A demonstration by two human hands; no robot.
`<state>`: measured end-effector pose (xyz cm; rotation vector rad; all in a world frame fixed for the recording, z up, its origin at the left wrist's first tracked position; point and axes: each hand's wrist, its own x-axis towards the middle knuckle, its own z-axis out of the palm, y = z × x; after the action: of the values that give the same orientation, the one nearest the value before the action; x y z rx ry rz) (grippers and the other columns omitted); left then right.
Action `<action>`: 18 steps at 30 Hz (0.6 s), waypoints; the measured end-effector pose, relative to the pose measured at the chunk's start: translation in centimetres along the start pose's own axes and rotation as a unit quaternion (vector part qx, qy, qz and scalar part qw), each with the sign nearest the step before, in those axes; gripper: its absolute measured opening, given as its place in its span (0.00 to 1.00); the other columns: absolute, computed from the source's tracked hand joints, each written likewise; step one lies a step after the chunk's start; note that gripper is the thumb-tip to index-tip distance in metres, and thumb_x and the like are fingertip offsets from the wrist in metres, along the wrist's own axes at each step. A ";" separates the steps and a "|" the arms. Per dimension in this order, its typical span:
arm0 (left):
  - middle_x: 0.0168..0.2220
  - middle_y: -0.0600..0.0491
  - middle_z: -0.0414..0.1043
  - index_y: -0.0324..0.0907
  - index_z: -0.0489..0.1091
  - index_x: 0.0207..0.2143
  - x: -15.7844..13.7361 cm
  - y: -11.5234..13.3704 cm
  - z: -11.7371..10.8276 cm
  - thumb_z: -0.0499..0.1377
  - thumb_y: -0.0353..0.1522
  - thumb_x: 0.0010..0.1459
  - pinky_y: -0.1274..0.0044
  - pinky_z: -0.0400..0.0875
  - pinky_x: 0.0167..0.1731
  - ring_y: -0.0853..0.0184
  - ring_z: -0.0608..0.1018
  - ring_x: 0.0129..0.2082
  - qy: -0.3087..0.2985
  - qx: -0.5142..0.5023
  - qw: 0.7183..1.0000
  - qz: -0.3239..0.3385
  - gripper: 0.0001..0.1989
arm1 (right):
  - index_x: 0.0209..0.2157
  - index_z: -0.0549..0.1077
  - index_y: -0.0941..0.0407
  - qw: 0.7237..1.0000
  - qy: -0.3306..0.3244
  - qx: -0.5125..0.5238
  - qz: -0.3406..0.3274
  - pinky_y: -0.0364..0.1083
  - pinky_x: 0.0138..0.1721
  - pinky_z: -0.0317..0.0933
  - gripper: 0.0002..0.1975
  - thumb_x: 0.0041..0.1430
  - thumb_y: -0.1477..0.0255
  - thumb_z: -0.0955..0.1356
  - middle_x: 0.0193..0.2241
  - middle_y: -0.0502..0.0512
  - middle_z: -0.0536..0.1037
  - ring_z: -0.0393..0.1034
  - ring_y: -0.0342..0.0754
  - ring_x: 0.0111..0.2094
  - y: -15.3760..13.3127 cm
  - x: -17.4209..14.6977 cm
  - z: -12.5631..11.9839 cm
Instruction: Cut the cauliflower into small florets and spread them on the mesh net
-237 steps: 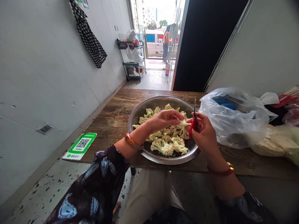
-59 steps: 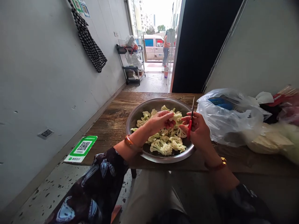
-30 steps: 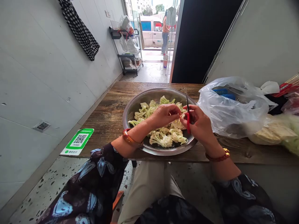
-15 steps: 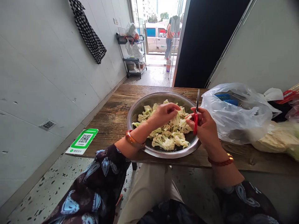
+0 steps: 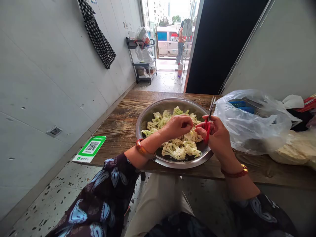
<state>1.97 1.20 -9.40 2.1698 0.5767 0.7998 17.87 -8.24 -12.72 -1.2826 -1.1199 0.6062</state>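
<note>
Cauliflower florets [image 5: 174,150], cream with pale green stems, lie in a wide steel bowl [image 5: 145,110] on the table. My left hand [image 5: 178,126] is over the bowl, its fingers curled together at the tips. Whatever those fingertips pinch is hidden; pale cauliflower shows just beneath them. At the bowl's right side, my right hand [image 5: 216,133] grips red-handled scissors [image 5: 207,131]. The blades point up and away, with their tips slightly apart. The thumb and fingertips of my right hand come close to my left fingertips.
A clear plastic bag [image 5: 256,128] with blue items inside sits right of the bowl, beside another bag of pale contents [image 5: 293,148]. A green QR code card [image 5: 91,148] lies at the table's left end. Beyond are a wheeled cart [image 5: 142,62] and a person [image 5: 181,42] outside the doorway.
My left fingers have curled in and come nearer my right fingertips. The scissors have turned a little, their tips tilting right. A pale piece seen at my right fingertips is no longer visible there.
</note>
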 end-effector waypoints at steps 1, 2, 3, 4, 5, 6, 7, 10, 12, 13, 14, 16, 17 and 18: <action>0.25 0.54 0.69 0.41 0.73 0.25 0.1 -0.1 -0.4 0.57 0.27 0.53 0.77 0.61 0.27 0.70 0.67 0.26 0.017 0.005 1.000 -0.001 0.06 | 0.48 0.68 0.51 1.000 0.013 0.013 0.010 0.49 0.34 0.72 0.25 0.49 0.65 0.76 0.31 0.48 0.79 0.76 0.48 0.32 0.0 0.1 0.0; 0.25 0.54 0.69 0.40 0.72 0.26 0.2 -0.2 -0.8 0.57 0.27 0.53 0.77 0.62 0.28 0.70 0.67 0.26 0.040 0.016 0.999 -0.005 0.06 | 0.47 0.68 0.51 0.999 0.023 0.024 0.020 0.47 0.31 0.71 0.25 0.49 0.65 0.76 0.31 0.48 0.79 0.76 0.47 0.30 0.1 0.1 0.0; 0.25 0.54 0.69 0.40 0.72 0.26 0.3 -0.4 -1.3 0.56 0.27 0.53 0.77 0.62 0.29 0.70 0.67 0.27 0.067 0.035 0.997 -0.011 0.06 | 0.47 0.68 0.51 0.999 0.029 0.033 0.028 0.45 0.29 0.69 0.25 0.49 0.64 0.76 0.30 0.47 0.78 0.75 0.46 0.29 0.1 0.2 0.0; 0.25 0.54 0.68 0.40 0.72 0.27 0.5 -0.6 -1.9 0.56 0.27 0.53 0.77 0.63 0.30 0.70 0.67 0.27 0.094 0.064 0.993 -0.020 0.06 | 0.47 0.68 0.51 0.998 0.030 0.039 0.034 0.44 0.27 0.68 0.24 0.50 0.63 0.76 0.30 0.47 0.77 0.74 0.45 0.27 0.1 0.2 0.1; 0.25 0.55 0.68 0.40 0.72 0.27 0.7 -0.9 -2.5 0.55 0.27 0.53 0.77 0.63 0.31 0.70 0.67 0.27 0.115 0.102 0.988 -0.028 0.06 | 0.47 0.68 0.51 0.998 0.027 0.043 0.038 0.43 0.26 0.67 0.24 0.50 0.63 0.76 0.29 0.46 0.77 0.73 0.45 0.27 0.1 0.1 0.1; 0.25 0.54 0.68 0.40 0.72 0.28 0.8 -1.2 -3.2 0.55 0.26 0.53 0.77 0.63 0.32 0.69 0.67 0.28 0.131 0.146 0.980 -0.034 0.06 | 0.48 0.68 0.51 0.998 0.020 0.043 0.040 0.43 0.25 0.66 0.24 0.50 0.62 0.76 0.30 0.47 0.76 0.72 0.44 0.27 0.1 0.0 0.2; 0.26 0.54 0.68 0.40 0.72 0.28 1.0 -1.5 -3.8 0.55 0.26 0.53 0.76 0.64 0.33 0.69 0.68 0.28 0.137 0.192 0.971 -0.039 0.06 | 0.48 0.69 0.51 0.998 0.012 0.043 0.041 0.42 0.24 0.65 0.25 0.51 0.61 0.76 0.30 0.47 0.76 0.71 0.44 0.26 0.1 -0.1 0.3; 0.32 0.49 0.71 0.39 0.74 0.33 1.3 -2.1 -5.7 0.54 0.26 0.55 0.73 0.67 0.37 0.65 0.71 0.32 0.126 0.331 0.933 -0.063 0.09 | 0.49 0.69 0.52 0.998 -0.013 0.038 0.047 0.42 0.23 0.64 0.25 0.51 0.61 0.75 0.29 0.47 0.75 0.69 0.43 0.26 -0.3 -0.7 0.7; 0.39 0.45 0.72 0.38 0.75 0.38 1.4 -2.1 -6.8 0.53 0.27 0.58 0.71 0.69 0.39 0.62 0.74 0.36 0.110 0.411 0.900 -0.094 0.11 | 0.49 0.69 0.52 0.998 -0.020 0.039 0.052 0.42 0.24 0.64 0.25 0.52 0.61 0.75 0.29 0.47 0.75 0.69 0.43 0.27 -0.6 -1.3 0.9; 0.42 0.43 0.72 0.37 0.75 0.41 1.5 -2.0 -7.3 0.53 0.27 0.60 0.70 0.69 0.41 0.61 0.75 0.39 0.102 0.445 0.883 -0.110 0.12 | 0.49 0.69 0.52 0.997 -0.022 0.041 0.055 0.42 0.24 0.64 0.25 0.52 0.61 0.75 0.29 0.47 0.75 0.69 0.43 0.27 -0.8 -1.5 1.0; 0.45 0.42 0.71 0.37 0.75 0.43 1.6 -1.8 -7.7 0.52 0.27 0.61 0.70 0.69 0.43 0.59 0.75 0.42 0.093 0.474 0.867 -0.122 0.13 | 0.49 0.69 0.52 0.997 -0.025 0.044 0.059 0.42 0.24 0.64 0.25 0.52 0.61 0.75 0.29 0.47 0.75 0.69 0.43 0.27 -0.9 -1.8 1.1; 0.49 0.41 0.70 0.37 0.74 0.47 1.9 -1.4 -8.2 0.53 0.27 0.61 0.68 0.69 0.47 0.56 0.75 0.47 0.067 0.506 0.849 -0.136 0.14 | 0.50 0.69 0.52 0.996 -0.033 0.050 0.065 0.42 0.24 0.64 0.26 0.52 0.62 0.75 0.30 0.48 0.75 0.68 0.44 0.27 -1.1 -2.3 1.4; 0.50 0.41 0.70 0.37 0.74 0.48 2.2 -1.2 -8.2 0.54 0.27 0.61 0.68 0.69 0.48 0.55 0.74 0.49 0.051 0.507 0.849 -0.138 0.15 | 0.51 0.69 0.52 0.996 -0.037 0.053 0.067 0.43 0.25 0.64 0.26 0.52 0.62 0.75 0.31 0.48 0.75 0.68 0.44 0.27 -1.2 -2.5 1.6; 0.50 0.41 0.70 0.38 0.74 0.49 2.5 -1.0 -8.1 0.55 0.27 0.61 0.68 0.69 0.49 0.55 0.74 0.49 0.033 0.498 0.856 -0.136 0.15 | 0.51 0.69 0.52 0.995 -0.038 0.059 0.067 0.43 0.25 0.64 0.26 0.52 0.62 0.75 0.31 0.48 0.75 0.68 0.44 0.27 -1.2 -2.6 1.7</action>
<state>-2.06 7.27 -4.97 2.8523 1.5622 0.4358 15.02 -10.08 -12.53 -1.2480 -1.0510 0.8156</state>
